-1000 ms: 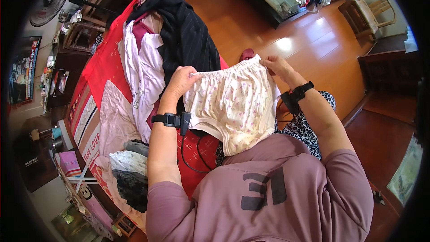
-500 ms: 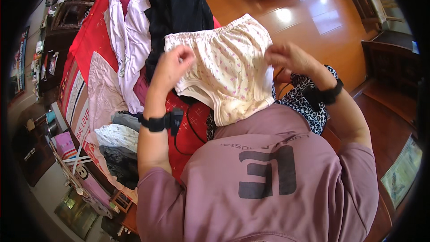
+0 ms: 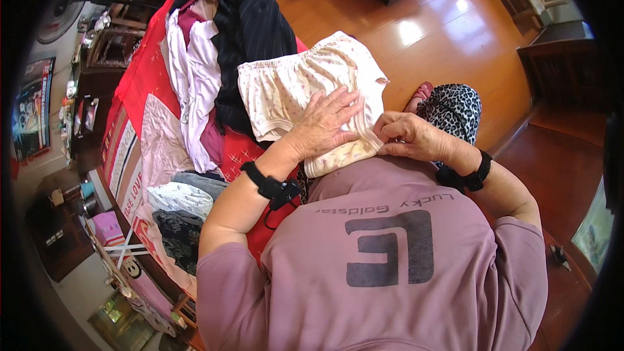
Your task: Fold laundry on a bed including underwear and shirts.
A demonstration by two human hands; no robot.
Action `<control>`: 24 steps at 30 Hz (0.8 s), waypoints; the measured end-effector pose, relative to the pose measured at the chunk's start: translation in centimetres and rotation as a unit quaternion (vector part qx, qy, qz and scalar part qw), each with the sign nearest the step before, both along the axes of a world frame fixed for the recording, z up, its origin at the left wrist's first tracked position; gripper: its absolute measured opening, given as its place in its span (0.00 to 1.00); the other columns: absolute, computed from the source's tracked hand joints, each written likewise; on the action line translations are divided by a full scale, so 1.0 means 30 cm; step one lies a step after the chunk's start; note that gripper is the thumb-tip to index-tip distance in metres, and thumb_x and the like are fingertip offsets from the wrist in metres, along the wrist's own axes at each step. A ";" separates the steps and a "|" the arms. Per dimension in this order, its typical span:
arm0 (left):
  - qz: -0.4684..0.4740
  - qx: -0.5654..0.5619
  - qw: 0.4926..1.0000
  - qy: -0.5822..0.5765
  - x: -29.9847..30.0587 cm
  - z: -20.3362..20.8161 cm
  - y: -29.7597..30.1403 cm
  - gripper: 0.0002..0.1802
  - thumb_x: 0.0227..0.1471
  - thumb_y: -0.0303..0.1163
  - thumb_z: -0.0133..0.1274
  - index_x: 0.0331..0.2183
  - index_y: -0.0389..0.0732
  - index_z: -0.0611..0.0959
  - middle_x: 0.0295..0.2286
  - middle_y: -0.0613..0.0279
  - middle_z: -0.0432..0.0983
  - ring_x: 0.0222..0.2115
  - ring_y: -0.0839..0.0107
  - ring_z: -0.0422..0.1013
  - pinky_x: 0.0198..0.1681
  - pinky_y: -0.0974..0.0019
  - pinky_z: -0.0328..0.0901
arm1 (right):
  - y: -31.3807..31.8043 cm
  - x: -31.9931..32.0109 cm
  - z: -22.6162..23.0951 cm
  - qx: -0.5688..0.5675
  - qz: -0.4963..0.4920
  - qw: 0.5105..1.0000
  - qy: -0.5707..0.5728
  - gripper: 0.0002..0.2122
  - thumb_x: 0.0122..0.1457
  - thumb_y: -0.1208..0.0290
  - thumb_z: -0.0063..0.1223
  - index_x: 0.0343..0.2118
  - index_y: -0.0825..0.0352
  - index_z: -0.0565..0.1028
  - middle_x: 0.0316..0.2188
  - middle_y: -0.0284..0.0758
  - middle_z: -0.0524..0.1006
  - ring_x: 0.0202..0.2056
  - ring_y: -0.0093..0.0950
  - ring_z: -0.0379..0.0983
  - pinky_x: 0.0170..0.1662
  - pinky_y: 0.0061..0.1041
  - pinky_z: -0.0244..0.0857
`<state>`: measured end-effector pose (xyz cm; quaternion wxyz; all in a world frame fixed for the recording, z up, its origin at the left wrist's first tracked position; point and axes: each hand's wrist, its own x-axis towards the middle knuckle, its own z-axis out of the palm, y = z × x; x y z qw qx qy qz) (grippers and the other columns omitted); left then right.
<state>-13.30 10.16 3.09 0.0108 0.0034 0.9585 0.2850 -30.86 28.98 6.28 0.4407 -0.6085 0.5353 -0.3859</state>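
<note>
The cream briefs (image 3: 279,81) lie across the person's lap, their gathered waistband facing away from the body and their near end against the mauve shirt (image 3: 338,221). The left hand (image 3: 328,121) rests palm down on them, fingers spread wide, gripping nothing. Just beside it, the right hand (image 3: 411,135) is narrow, its thumb and curled fingers pinching the edge of the briefs on the right. Each wrist wears a black band.

To the left, a red cloth (image 3: 146,68) carries a heap of clothes: a black garment (image 3: 260,36) near the briefs, a pale lilac top (image 3: 203,71) beside it, and a pink garment (image 3: 158,136) farther left. Nearer the person lie a white patterned piece (image 3: 181,199) and a dark one (image 3: 181,237). A red slipper (image 3: 422,91) shows on the wooden floor (image 3: 383,26), next to the leopard-print trousers (image 3: 452,109).
</note>
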 end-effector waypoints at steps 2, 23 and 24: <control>0.006 -0.043 0.995 -0.089 -0.005 -0.056 0.002 0.35 0.55 0.52 0.48 0.60 0.48 0.62 0.62 0.55 0.50 0.64 0.59 0.44 0.62 0.45 0.43 | 0.034 0.013 -0.005 0.068 -0.013 0.997 -0.020 0.08 0.54 0.70 0.58 0.30 0.69 0.74 0.27 0.38 0.73 0.32 0.31 0.71 0.39 0.27 0.66; 0.020 0.192 0.981 -0.019 0.305 0.077 0.045 0.36 0.44 0.34 0.57 0.55 0.35 0.67 0.55 0.49 0.63 0.57 0.52 0.59 0.59 0.58 0.56 | 0.002 0.016 0.021 0.067 0.030 0.991 0.112 0.15 0.47 0.80 0.53 0.41 0.67 0.74 0.35 0.41 0.71 0.41 0.38 0.70 0.45 0.30 0.65; 0.031 0.181 0.983 -0.011 0.314 0.066 0.053 0.36 0.44 0.35 0.57 0.55 0.35 0.67 0.54 0.49 0.63 0.57 0.53 0.59 0.59 0.57 0.55 | -0.007 0.019 0.025 0.071 0.032 0.988 0.132 0.11 0.46 0.80 0.54 0.36 0.68 0.74 0.33 0.39 0.71 0.40 0.38 0.69 0.44 0.31 0.65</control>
